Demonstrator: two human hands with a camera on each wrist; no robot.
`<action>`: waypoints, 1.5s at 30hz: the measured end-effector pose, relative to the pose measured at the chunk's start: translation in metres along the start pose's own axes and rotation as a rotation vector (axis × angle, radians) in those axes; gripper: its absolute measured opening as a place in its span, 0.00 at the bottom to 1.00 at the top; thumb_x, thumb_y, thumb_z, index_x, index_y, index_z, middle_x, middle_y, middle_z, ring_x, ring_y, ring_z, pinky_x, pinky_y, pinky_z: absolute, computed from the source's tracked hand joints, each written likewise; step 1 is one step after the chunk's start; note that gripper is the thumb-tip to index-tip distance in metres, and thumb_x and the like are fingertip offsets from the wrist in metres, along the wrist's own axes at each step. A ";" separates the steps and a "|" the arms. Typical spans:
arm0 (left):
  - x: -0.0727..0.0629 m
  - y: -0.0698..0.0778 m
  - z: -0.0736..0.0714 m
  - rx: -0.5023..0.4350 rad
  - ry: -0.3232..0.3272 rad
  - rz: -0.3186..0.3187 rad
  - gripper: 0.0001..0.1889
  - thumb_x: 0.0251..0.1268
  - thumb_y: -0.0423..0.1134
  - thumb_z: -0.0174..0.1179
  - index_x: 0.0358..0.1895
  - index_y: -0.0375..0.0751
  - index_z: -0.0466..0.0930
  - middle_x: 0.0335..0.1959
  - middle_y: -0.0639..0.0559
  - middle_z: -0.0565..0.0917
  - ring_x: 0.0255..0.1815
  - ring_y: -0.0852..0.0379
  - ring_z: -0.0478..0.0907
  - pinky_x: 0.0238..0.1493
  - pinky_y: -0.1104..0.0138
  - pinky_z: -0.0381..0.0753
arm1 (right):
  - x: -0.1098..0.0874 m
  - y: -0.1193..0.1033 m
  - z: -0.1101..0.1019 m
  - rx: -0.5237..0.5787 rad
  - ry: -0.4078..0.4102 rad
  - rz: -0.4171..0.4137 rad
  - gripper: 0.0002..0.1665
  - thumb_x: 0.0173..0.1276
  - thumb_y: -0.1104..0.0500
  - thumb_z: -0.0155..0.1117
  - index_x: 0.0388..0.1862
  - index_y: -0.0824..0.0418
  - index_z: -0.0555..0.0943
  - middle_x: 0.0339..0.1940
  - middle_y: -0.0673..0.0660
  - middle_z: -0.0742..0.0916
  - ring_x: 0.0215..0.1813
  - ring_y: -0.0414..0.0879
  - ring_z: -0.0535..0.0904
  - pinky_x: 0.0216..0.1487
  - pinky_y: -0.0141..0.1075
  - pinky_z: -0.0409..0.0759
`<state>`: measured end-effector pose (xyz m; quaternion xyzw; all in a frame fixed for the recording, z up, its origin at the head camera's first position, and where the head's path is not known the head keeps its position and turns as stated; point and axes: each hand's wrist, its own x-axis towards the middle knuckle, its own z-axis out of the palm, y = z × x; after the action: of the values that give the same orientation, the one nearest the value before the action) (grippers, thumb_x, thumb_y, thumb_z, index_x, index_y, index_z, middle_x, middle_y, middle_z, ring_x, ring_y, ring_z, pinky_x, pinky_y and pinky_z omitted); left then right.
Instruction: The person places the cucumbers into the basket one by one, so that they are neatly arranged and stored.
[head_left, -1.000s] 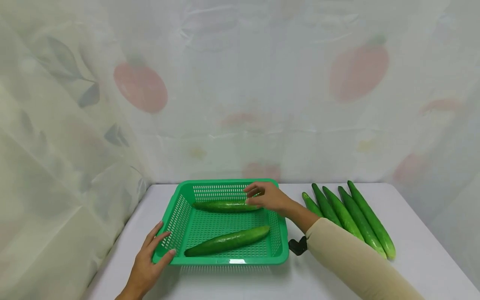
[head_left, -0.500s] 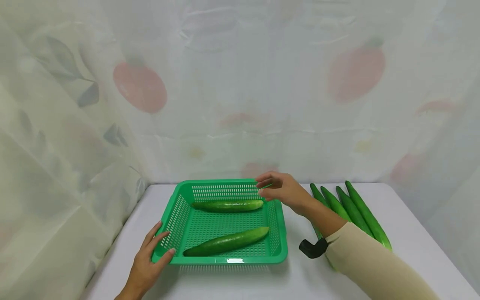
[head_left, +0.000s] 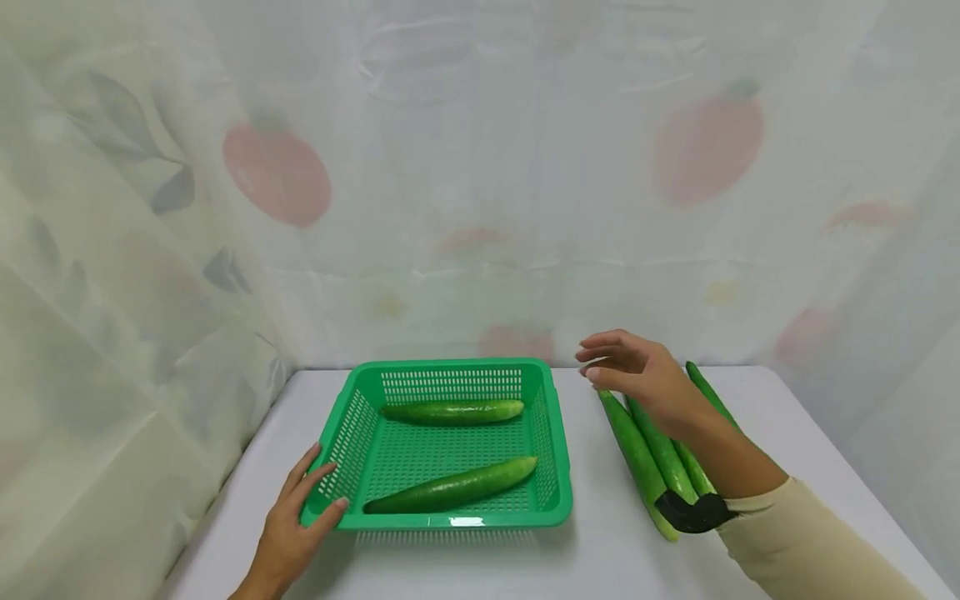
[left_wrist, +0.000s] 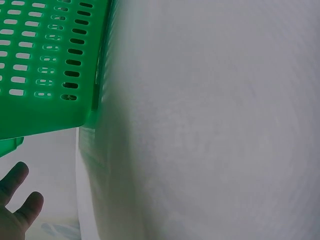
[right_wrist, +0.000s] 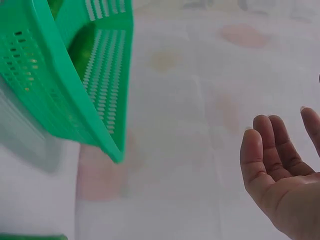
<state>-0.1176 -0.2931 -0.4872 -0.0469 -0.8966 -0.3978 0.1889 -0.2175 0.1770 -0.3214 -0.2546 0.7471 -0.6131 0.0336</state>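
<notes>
A green plastic basket [head_left: 510,520] with slotted walls stands on the white table. Two cucumbers lie in it, one cucumber [head_left: 453,412] along the back and another cucumber [head_left: 453,487] slanting across the front. My left hand [head_left: 288,518] touches the basket's front left corner, its fingers spread; in the left wrist view two fingertips show beside the basket. My right hand [head_left: 648,379] hangs in the air right of the basket and holds nothing, its fingers loosely bent. Below and beside it lie several cucumbers [head_left: 637,454] in a row, partly hidden by hand and forearm.
The white tabletop [head_left: 600,550] extends around the basket. A pale curtain [head_left: 480,183] with a faded fruit print hangs behind it, and more of the curtain closes off the left side. A black wrist mount [head_left: 697,512] sits at my right cuff.
My right hand has moved from above the back cucumber in the basket, out over the right rim, to the row of cucumbers on the right. My left hand has stayed at the basket corner.
</notes>
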 end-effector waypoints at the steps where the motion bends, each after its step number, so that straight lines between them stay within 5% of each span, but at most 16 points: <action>1: 0.000 0.000 0.000 0.001 -0.002 -0.004 0.25 0.63 0.38 0.67 0.63 0.45 0.74 0.74 0.56 0.56 0.71 0.66 0.50 0.52 0.84 0.52 | -0.004 -0.001 -0.004 -0.007 0.012 -0.013 0.20 0.70 0.62 0.62 0.60 0.63 0.74 0.55 0.62 0.80 0.56 0.55 0.77 0.51 0.41 0.77; 17: 0.000 0.001 0.001 -0.028 -0.024 -0.034 0.26 0.63 0.39 0.66 0.64 0.47 0.73 0.75 0.57 0.55 0.72 0.62 0.51 0.52 0.81 0.53 | -0.060 0.009 -0.052 -0.029 0.178 -0.153 0.23 0.69 0.73 0.57 0.63 0.70 0.71 0.56 0.59 0.80 0.55 0.48 0.78 0.49 0.31 0.76; 30: -0.001 0.001 0.004 -0.024 -0.015 -0.043 0.25 0.63 0.39 0.66 0.64 0.45 0.73 0.75 0.57 0.55 0.72 0.61 0.51 0.52 0.81 0.53 | -0.098 0.046 -0.090 0.177 0.351 -0.193 0.26 0.69 0.79 0.51 0.66 0.73 0.67 0.54 0.57 0.82 0.55 0.44 0.78 0.49 0.29 0.75; 39: 0.000 0.003 0.001 -0.020 -0.027 -0.063 0.25 0.64 0.40 0.66 0.65 0.46 0.73 0.75 0.58 0.55 0.72 0.60 0.51 0.54 0.73 0.58 | -0.113 0.085 -0.107 0.207 0.495 -0.175 0.26 0.67 0.80 0.53 0.64 0.69 0.71 0.52 0.55 0.83 0.53 0.42 0.78 0.49 0.25 0.74; 45: 0.000 0.004 0.000 -0.025 -0.023 -0.058 0.26 0.64 0.40 0.66 0.65 0.46 0.72 0.75 0.57 0.55 0.73 0.60 0.50 0.54 0.76 0.56 | -0.120 0.107 -0.114 0.154 0.574 -0.107 0.26 0.68 0.76 0.57 0.64 0.64 0.73 0.51 0.50 0.83 0.51 0.38 0.78 0.47 0.23 0.74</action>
<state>-0.1167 -0.2908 -0.4843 -0.0281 -0.8946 -0.4138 0.1665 -0.1909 0.3430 -0.4248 -0.1067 0.6629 -0.7157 -0.1922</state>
